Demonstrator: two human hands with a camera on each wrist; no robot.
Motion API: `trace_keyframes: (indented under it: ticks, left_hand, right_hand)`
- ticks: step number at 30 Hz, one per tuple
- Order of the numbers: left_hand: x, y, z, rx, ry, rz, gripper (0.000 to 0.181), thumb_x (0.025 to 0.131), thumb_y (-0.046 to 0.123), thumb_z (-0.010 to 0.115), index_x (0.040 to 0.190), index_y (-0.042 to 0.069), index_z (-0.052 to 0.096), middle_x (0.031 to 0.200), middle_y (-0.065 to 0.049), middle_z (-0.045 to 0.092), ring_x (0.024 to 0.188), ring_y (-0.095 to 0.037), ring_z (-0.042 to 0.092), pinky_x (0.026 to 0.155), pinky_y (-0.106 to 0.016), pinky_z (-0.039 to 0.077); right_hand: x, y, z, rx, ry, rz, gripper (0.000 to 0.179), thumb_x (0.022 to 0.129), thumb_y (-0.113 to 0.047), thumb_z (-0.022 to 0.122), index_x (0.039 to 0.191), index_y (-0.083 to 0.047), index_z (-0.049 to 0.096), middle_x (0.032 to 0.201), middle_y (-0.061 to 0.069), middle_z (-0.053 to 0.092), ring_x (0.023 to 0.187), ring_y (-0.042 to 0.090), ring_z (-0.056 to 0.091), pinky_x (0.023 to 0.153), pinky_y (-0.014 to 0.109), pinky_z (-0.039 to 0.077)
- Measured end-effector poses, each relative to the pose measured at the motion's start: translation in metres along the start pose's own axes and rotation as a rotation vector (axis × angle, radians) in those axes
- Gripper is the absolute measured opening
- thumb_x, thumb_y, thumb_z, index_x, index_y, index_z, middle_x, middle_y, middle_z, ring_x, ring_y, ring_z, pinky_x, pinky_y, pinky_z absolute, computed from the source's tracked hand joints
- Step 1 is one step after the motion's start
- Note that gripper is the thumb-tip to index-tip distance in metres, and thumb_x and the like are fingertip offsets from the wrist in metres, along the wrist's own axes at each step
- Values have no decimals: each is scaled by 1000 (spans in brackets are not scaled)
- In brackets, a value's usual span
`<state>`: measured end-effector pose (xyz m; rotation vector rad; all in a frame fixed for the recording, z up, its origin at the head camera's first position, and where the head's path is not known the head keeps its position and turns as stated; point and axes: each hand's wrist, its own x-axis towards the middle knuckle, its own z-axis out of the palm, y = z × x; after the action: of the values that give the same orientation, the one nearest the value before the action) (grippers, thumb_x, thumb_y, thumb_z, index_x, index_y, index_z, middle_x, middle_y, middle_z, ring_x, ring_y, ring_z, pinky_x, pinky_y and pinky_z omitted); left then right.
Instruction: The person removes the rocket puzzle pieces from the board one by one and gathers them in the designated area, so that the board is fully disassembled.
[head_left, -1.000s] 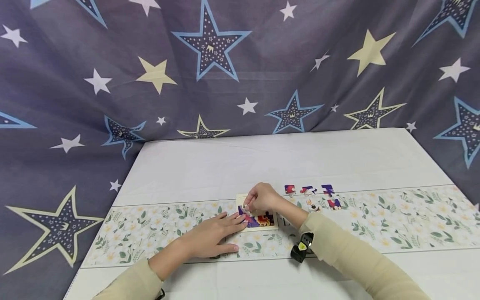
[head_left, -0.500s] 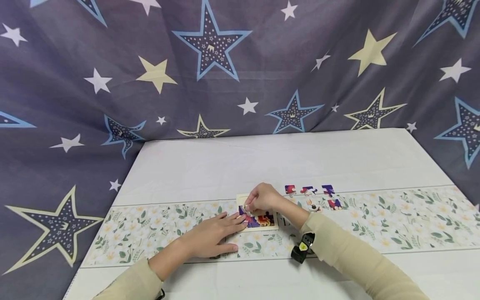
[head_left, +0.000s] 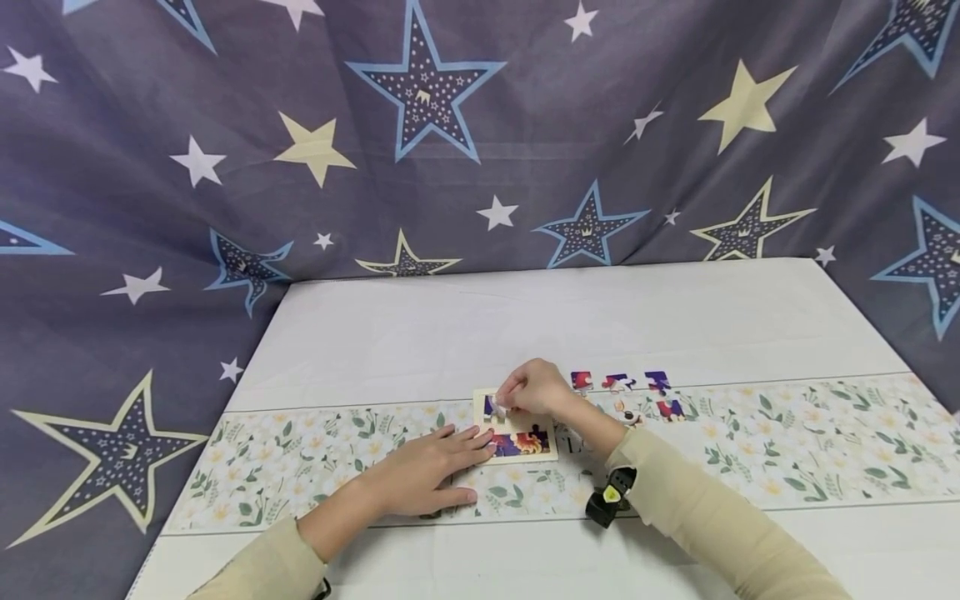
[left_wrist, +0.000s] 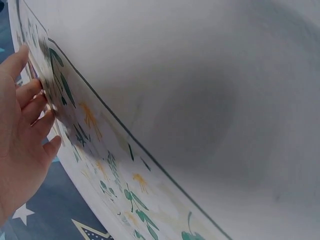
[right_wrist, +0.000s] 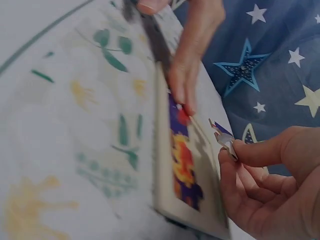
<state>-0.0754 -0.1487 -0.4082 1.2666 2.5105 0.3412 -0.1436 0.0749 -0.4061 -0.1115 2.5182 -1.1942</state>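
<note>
A small jigsaw tray (head_left: pixel 482 423) with a cream rim lies on the floral strip. Joined purple, red and orange pieces (head_left: pixel 525 442) fill its near row, and bare cream board shows behind them. My left hand (head_left: pixel 423 471) lies over the tray's left side, fingers extended, fingertips on the near-left pieces. Just over the far-left part of the tray, my right hand (head_left: pixel 536 389) pinches a jigsaw piece (right_wrist: pixel 225 139) between thumb and fingertips. The right wrist view shows that piece tilted and clear of the tray. In the left wrist view the left hand (left_wrist: pixel 25 120) hides most of the tray.
Several loose jigsaw pieces lie right of the tray, among them a red one (head_left: pixel 581 381), a purple one (head_left: pixel 657 382) and a red-purple one (head_left: pixel 670 409). White cloth (head_left: pixel 420 333) covers the table. A star-patterned curtain (head_left: pixel 450 192) hangs behind it.
My right hand has moved slightly up and right with the jigsaw piece, baring the board behind the near row. The left hand has stayed in place.
</note>
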Motion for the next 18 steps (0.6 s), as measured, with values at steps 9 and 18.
trace_keyframes:
  ticks: [9,18]
  left_hand:
    - [0,1,1,-5,-3,-13,60,98,47,49,149,19,37,159,3,28,148,-17,27,122,-47,25]
    - [1,0,1,4,-2,-12,60,98,48,49,150,20,36,159,4,27,148,-17,27,122,-47,25]
  right_hand:
    - [0,8,-14,43,9,29,8,84,-15,74,88,-9,76,75,4,72,61,12,62,58,23,53]
    - [-6,23,-29,69,3,26,10,84,-12,73,90,-4,74,76,7,72,62,12,65,61,26,58]
